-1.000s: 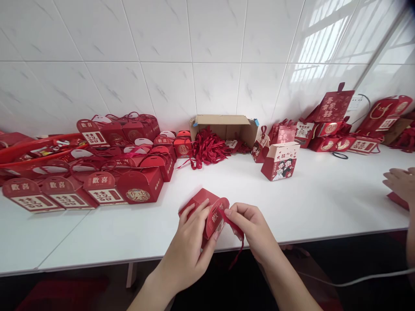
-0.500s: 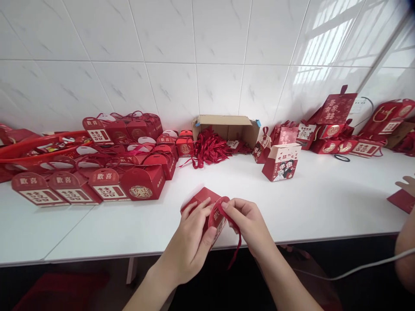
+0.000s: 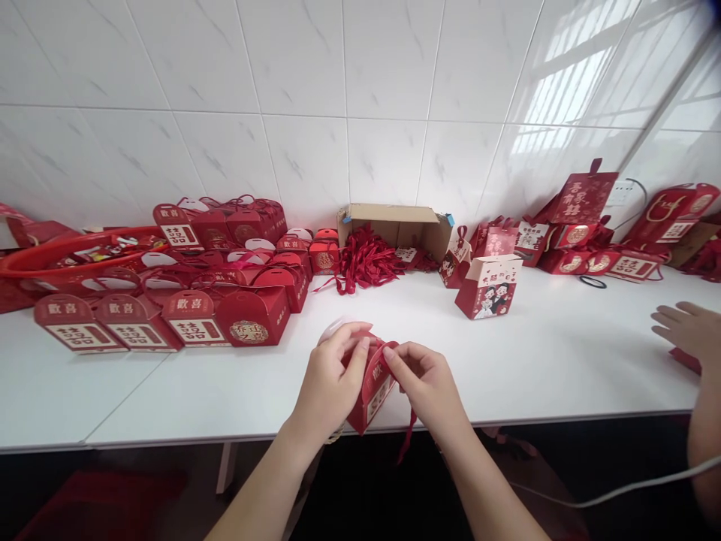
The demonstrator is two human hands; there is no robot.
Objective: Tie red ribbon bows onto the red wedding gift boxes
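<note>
A small red gift box [image 3: 372,398] with a rounded, gold-lettered flap is tilted at the table's front edge, between my two hands. My left hand [image 3: 332,379] closes at the box's top, thumb and fingers together behind the flap; exactly what is pinched there is partly hidden. At the flap's right edge my right hand [image 3: 431,379] is closed on a dark red ribbon [image 3: 408,439], whose tail hangs below the fingers. The ribbon's path through the flap is covered by my fingers.
Rows of red gift boxes [image 3: 194,323] stand at left, before a red basin [image 3: 34,259] of wrapped items. An open cardboard box [image 3: 399,213] holds a heap of ribbons [image 3: 369,259]. A couple-printed box [image 3: 491,289] stands right of it. Another person's hand [image 3: 690,330] is at far right.
My left hand has gone from lying spread on the box to pinching at its top, and the box stands more upright. My right hand stays at the flap. The other person's hand moved further in.
</note>
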